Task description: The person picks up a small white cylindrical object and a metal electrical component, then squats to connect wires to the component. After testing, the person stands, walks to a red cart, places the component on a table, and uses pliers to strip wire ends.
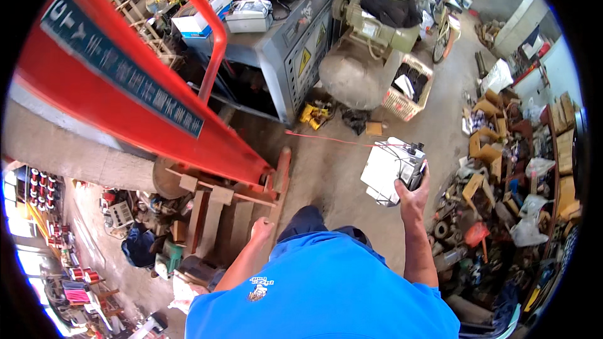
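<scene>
My right hand [414,199] is closed on the edge of a white, boxy device [384,168] with black fittings and dark loose cables, held out in front of me to the right. A thin red wire [333,140] stretches leftward from near the device. What is inside the device, and its underside, cannot be made out. My left hand [262,230] hangs low in a loose fist, with nothing visible in it. It is nearest to the foot of a red lifting machine [235,162].
Left of me, the red machine's frame and wooden slats [213,216] stand low. Ahead are a grey metal cabinet [289,44], an air compressor [358,72] and a plastic crate [405,105]. Cardboard boxes [487,147] and metal parts are heaped along the right.
</scene>
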`<state>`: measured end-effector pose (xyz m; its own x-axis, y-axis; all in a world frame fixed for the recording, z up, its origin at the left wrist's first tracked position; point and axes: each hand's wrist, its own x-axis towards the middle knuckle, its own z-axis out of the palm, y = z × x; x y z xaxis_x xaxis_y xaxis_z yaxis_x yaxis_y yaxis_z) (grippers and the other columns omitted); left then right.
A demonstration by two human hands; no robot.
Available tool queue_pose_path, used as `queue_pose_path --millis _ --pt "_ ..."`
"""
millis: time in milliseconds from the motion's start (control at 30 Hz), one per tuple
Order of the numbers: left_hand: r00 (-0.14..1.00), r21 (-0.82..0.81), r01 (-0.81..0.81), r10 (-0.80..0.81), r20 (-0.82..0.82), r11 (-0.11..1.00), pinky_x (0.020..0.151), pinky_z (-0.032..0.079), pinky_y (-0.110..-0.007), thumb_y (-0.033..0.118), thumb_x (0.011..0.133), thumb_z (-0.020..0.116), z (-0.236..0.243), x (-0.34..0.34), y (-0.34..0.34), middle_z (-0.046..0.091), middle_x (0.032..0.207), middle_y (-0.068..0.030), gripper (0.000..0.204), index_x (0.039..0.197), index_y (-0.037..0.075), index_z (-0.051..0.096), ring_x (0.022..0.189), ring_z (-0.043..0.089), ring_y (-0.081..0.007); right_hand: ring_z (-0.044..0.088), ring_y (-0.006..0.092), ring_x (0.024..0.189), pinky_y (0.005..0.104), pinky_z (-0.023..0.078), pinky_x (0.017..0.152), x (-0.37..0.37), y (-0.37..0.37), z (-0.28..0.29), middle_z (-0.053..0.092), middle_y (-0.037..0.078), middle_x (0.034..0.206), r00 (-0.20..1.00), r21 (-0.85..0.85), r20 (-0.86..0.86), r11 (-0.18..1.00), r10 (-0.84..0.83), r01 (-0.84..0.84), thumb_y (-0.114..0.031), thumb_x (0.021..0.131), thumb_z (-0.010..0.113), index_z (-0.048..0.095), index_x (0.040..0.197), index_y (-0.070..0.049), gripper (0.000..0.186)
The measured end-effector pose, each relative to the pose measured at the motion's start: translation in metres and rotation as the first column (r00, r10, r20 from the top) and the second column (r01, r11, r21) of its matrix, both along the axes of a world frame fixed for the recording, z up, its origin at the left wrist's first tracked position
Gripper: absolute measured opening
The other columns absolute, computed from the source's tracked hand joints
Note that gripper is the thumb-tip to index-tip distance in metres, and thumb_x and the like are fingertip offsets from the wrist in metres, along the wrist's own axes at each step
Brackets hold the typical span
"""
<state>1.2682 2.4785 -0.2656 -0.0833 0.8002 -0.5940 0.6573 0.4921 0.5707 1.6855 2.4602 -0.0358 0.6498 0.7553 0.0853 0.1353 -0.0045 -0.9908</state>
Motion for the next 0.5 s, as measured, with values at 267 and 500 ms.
queue_pose_path --millis 267,500 --pt "0.974 0.161 -0.021 -0.016 0.225 0.987 0.083 0.047 -0.036 0.028 0.076 0.061 0.051 0.118 0.151 0.065 0.098 -0.0194 0.040 0.107 0.002 0.060 0.097 0.062 -0.0293 0.049 0.0178 0.107 0.0299 0.038 0.095 0.073 0.149 0.061 0.048 0.008 0.121 0.990 0.186 -0.044 0.974 0.136 -0.125 -0.017 0.066 0.075 0.024 0.140 0.000 0.092" --pt "0.918 0.022 -0.389 0.386 0.089 0.921 0.075 0.050 -0.033 0.022 0.077 0.061 0.033 0.103 0.169 0.066 0.093 -0.0147 0.033 0.101 0.000 0.062 0.085 0.065 -0.0232 0.049 0.0174 0.108 0.0296 0.038 0.093 0.110 0.307 0.096 0.049 0.007 0.120 0.923 0.243 -0.142 0.917 0.357 -0.317 -0.039 0.059 0.084 0.025 0.139 0.001 0.107"
